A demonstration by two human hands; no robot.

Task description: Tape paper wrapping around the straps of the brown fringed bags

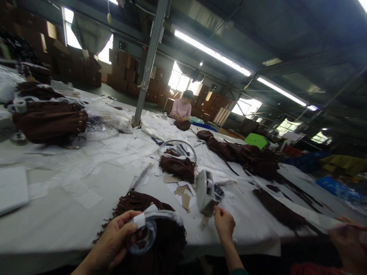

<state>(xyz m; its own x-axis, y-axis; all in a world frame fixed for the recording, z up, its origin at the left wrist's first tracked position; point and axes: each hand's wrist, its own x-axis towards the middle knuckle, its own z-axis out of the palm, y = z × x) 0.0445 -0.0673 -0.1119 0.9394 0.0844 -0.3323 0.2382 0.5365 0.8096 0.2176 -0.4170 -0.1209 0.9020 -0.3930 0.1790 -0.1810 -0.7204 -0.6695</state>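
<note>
My left hand (119, 233) is closed around the plastic-wrapped handle (149, 229) of a dark brown fringed bag (143, 200). A small white paper piece (140, 220) sits under its thumb, against the wrapping. The bag lies at the table's near edge, partly covered by this hand and the handle. My right hand (225, 223) is pinched closed at the lower end of a pale grey tape dispenser (204, 193). What its fingertips hold is too small to make out. Another brown fringed bag (177, 166) with a wrapped handle lies beyond the dispenser.
Brown and white paper pieces (185, 194) lie beside the dispenser. More brown bags (237, 151) are piled at right, and another bag (50, 122) rests at left. A metal post (149, 65) rises behind. Co-workers are a person across the table (182, 109) and a blurred hand (348, 236) at right.
</note>
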